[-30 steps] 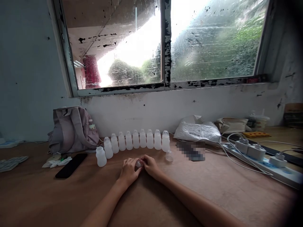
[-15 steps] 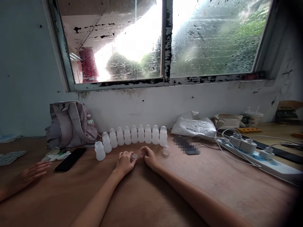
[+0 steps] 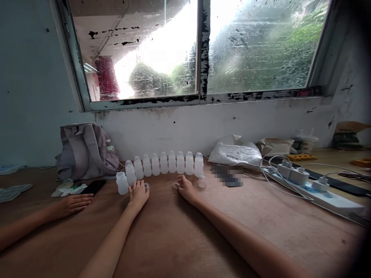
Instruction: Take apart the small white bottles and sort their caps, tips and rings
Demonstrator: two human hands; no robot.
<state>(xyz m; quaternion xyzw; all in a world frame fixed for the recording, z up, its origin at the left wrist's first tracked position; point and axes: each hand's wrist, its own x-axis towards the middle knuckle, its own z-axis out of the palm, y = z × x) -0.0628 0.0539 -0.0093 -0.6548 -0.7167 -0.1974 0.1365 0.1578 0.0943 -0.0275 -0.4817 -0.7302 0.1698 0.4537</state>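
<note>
Several frosted baby bottles (image 3: 172, 163) with clear domed caps stand in a curved row. At the row's left end is an uncapped bottle (image 3: 122, 184). In front of it, my left hand (image 3: 138, 196) is closed around a small clear round piece (image 3: 147, 187), which shows beside the fingers; the palm hides most of it. My right hand (image 3: 187, 189) rests lower right of the row's middle, its curled fingers on a clear ring-like piece (image 3: 175, 185). Another clear round piece (image 3: 202, 183), perhaps a cap, lies on the table just right of that hand.
A co-worker's hand (image 3: 77, 202) lies flat at the left by a black phone (image 3: 94, 187) and a crumpled tissue (image 3: 69, 190). Behind are a grey backpack (image 3: 84, 150) and a silver padded bag (image 3: 236, 154). A power strip (image 3: 327, 197) with chargers and cables lies at the right.
My hands have moved apart: the left went left toward the uncapped bottle with its clear piece, the right shifted slightly right. The co-worker's hand moved right, onto the table beside the phone.
</note>
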